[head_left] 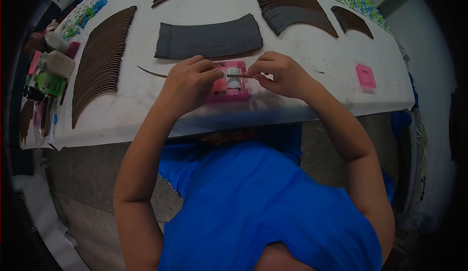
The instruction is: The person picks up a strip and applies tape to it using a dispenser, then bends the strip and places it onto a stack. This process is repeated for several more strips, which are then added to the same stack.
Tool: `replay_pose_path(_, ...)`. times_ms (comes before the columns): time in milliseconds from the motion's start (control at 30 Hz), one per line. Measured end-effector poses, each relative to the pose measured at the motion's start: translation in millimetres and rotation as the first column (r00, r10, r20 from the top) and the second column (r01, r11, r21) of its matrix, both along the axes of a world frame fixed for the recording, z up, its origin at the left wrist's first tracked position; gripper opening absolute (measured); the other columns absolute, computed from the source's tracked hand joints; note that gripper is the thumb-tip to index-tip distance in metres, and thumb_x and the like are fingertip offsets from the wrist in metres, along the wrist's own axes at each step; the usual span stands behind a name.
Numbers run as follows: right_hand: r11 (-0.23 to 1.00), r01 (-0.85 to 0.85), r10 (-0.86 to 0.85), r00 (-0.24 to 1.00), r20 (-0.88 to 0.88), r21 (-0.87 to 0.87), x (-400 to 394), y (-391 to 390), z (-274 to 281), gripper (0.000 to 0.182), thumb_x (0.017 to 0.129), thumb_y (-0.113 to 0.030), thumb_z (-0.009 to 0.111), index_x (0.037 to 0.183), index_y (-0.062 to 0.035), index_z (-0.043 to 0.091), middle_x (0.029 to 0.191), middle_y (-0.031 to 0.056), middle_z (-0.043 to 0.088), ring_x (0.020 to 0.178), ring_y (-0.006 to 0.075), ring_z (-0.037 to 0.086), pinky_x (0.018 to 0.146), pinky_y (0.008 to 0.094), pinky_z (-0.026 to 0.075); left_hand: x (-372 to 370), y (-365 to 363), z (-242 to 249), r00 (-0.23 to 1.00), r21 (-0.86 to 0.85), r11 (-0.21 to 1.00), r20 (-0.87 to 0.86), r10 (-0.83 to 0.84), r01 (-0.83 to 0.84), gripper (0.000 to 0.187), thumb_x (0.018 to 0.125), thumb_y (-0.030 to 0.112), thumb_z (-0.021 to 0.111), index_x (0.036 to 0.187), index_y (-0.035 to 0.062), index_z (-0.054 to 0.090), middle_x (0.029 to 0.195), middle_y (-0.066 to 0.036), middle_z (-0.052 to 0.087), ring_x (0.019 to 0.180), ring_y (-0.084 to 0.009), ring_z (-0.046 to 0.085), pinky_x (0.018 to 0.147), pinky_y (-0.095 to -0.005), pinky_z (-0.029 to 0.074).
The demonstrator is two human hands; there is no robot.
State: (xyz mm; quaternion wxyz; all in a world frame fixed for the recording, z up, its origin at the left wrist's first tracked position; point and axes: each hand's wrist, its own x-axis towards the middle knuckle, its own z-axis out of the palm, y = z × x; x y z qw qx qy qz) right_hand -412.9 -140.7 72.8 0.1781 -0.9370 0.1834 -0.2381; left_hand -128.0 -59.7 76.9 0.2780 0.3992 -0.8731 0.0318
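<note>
A pink device point(236, 94) with a pale middle part lies on the white-covered table, between my two hands. My left hand point(197, 83) is closed at its left side, on a thin dark strip point(152, 71) that sticks out to the left. From the right, my right hand point(280, 73) pinches the strip's other end over the device's middle. Whether this is one continuous strip is hidden by my left hand. Just beyond the device lies a wide row of dark grey strips point(207, 38).
Brown strips point(102, 59) fill the left side. More strips point(292, 10) lie at the back right, with a smaller bunch point(352, 21) beside them. A pink case point(365, 77) sits at the right. Bottles and a green container point(50, 83) crowd the left edge.
</note>
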Motion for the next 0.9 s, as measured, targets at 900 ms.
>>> replay_pose_path(900,0.899,0.423,-0.431,0.901,-0.056,-0.113,-167.1,-2.0,60.6,0.016,0.080,0.007,0.066,0.093,-0.0018,0.067,0.088,0.0085,0.063,0.090,0.0237,0.062,0.078,0.0358,0.052,-32.3,-17.2,0.3,0.996,0.041,0.998,-0.070,-0.052,0.055,0.022,0.074,-0.002,0.073,0.093,0.0083,0.077,0.085,-0.009,0.073,0.083,-0.0262,0.066,0.071,-0.0386,0.057)
